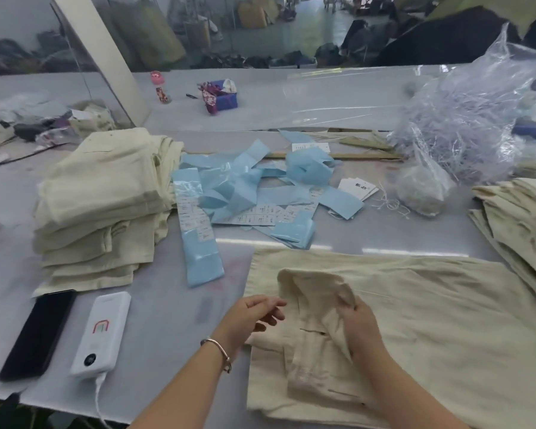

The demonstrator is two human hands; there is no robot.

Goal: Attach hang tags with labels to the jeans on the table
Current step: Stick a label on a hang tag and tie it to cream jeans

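Note:
A cream pair of jeans [430,320] lies spread on the table in front of me, its waistband folded up near the middle. My right hand [358,323] grips that raised fold of fabric. My left hand [254,317] hovers just left of the fold, fingers loosely curled, holding nothing that I can make out. White hang tags [358,187] with strings lie further back beside blue label backing strips [248,187] carrying small white stickers.
A stack of folded cream jeans [106,205] stands at the left, another pile [520,212] at the right. A black phone [37,332] and a white power bank [101,329] lie near the front left. A clear bag of tag strings [464,119] sits back right.

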